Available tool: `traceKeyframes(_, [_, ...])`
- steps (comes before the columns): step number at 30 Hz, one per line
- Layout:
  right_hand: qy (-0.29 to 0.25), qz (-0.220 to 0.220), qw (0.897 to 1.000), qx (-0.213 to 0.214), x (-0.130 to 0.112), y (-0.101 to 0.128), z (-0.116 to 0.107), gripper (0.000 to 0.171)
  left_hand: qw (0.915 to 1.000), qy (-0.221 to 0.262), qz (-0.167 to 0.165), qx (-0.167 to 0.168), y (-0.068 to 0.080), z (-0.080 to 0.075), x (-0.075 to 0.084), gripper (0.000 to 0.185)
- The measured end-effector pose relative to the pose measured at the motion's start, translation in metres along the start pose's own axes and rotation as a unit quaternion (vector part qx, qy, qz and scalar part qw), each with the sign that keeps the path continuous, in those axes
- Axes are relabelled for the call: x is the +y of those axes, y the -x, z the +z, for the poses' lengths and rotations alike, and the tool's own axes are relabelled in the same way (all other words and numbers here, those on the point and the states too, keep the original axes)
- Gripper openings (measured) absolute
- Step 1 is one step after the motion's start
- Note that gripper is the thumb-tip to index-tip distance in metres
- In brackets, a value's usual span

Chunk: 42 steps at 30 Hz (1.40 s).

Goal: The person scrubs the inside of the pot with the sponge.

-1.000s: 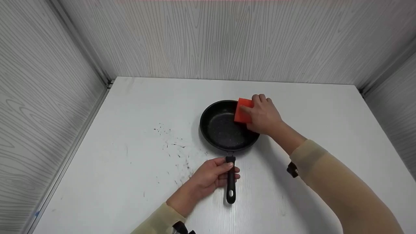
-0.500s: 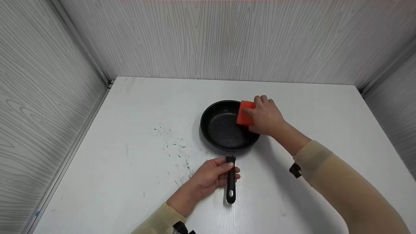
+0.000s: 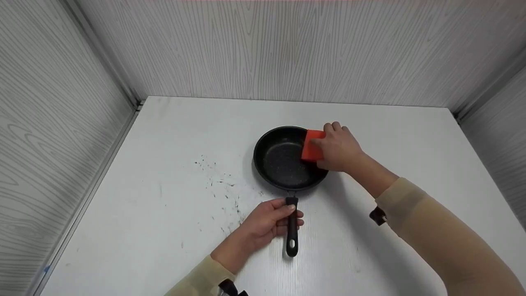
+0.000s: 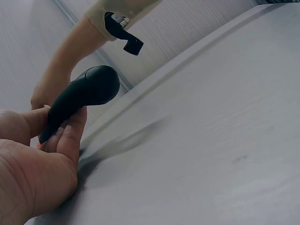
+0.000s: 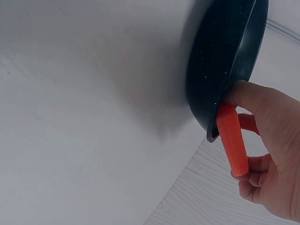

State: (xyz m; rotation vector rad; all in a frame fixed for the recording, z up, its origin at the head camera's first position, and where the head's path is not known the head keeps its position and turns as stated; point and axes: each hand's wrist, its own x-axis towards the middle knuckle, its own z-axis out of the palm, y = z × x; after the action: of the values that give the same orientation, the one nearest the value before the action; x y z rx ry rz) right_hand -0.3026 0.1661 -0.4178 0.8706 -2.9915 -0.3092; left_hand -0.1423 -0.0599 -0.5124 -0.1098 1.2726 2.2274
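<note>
A black pan [image 3: 287, 160] sat on the white table [image 3: 164, 144], near the middle and a bit toward the back edge, with its handle [image 3: 291, 228] pointing at the front edge. The left hand [image 3: 265, 222] was wrapped around the handle — fingers and thumb curled tight on it, with the end of the handle sticking out past the hand. In the left wrist view the handle [image 4: 79, 101] lay between the thumb and the fingers of the left hand [image 4: 35, 173], just above the table [image 4: 211, 140]. The right hand [image 3: 339, 148] held an orange sponge [image 3: 312, 146] and pressed it against the inside of the pan at its right side, close to the rim. In the right wrist view the sponge [image 5: 232, 140] was pinched between the thumb and the other fingers of the right hand [image 5: 267, 150] — it touched the pan [image 5: 220, 61] right at the rim. Small dark specks [image 3: 218, 185] lay on the table to the left of the pan, apart from it. Grey wood-look walls [image 3: 287, 49] stood along the back and side edges of the table.
</note>
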Motion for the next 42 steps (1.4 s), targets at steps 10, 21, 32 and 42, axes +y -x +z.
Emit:
traceKeyframes(10, [-0.023, -0.006, 1.0, -0.01, 0.003, 0.006, -0.004, 0.052, 1.0, 0.002, -0.005, 0.005, 0.001, 0.001, 0.002, 0.037])
traceKeyframes(21, [-0.045, -0.01, 0.999, -0.021, 0.009, 0.012, -0.007, 0.05, 1.0, 0.002, 0.0, 0.007, 0.002, 0.002, 0.002, 0.038])
traceKeyframes(32, [-0.093, -0.024, 0.995, -0.041, 0.019, 0.02, -0.003, 0.057, 1.0, 0.007, -0.002, 0.005, 0.002, 0.001, 0.002, 0.039])
traceKeyframes(42, [-0.098, -0.049, 0.993, -0.036, 0.019, 0.024, -0.007, 0.052, 1.0, 0.003, -0.002, 0.005, 0.002, 0.001, 0.002, 0.039])
